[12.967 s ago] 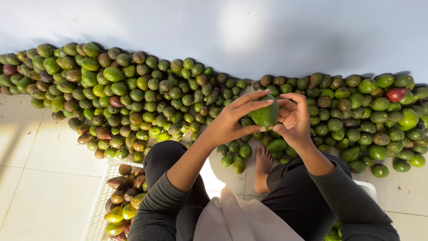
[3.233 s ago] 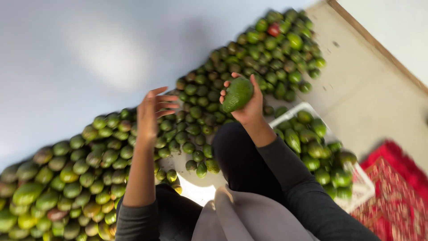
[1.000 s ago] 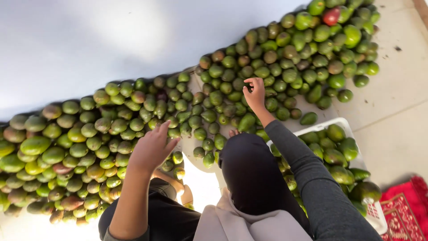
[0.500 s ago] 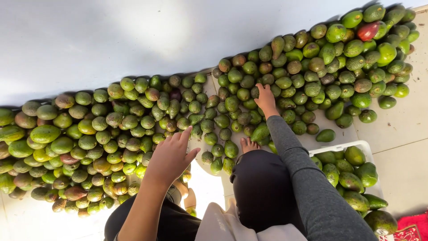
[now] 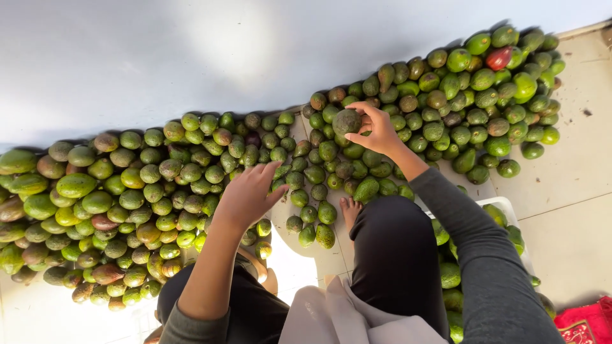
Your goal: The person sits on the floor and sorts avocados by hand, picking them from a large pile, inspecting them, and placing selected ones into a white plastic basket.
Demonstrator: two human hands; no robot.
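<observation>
Since half a second ago the right hand (image 5: 377,130) has risen off the heap with a fruit in it, where before it was reaching down among the fruit. The left hand (image 5: 247,194) has slid slightly further over the pile. That suggests one piece has been singled out for checking.

The pale wall (image 5: 191,51) fills the top of the view. Against its foot lies a long heap of avocados (image 5: 159,185), mostly green, some brownish, banked on the tiled floor (image 5: 574,210) and running from far left to upper right. One red fruit (image 5: 498,58) sits near the top right end of the heap.

The person sits on the floor facing the heap, dark-trousered knees raised, a bare foot (image 5: 350,211) just beside the nearest fruit. A white crate (image 5: 510,210) holding more green fruit stands at the right, partly hidden behind the right sleeve. A red patterned cloth (image 5: 586,322) shows at the bottom right corner.

Right grip: fingers and thumb closed around a round, dull green-brown avocado (image 5: 347,121), held just above the pile's middle, clear of the fruit below.

Left grip: fingers spread, palm down, holding nothing; whether the fingertips touch the fruit cannot be told.
</observation>
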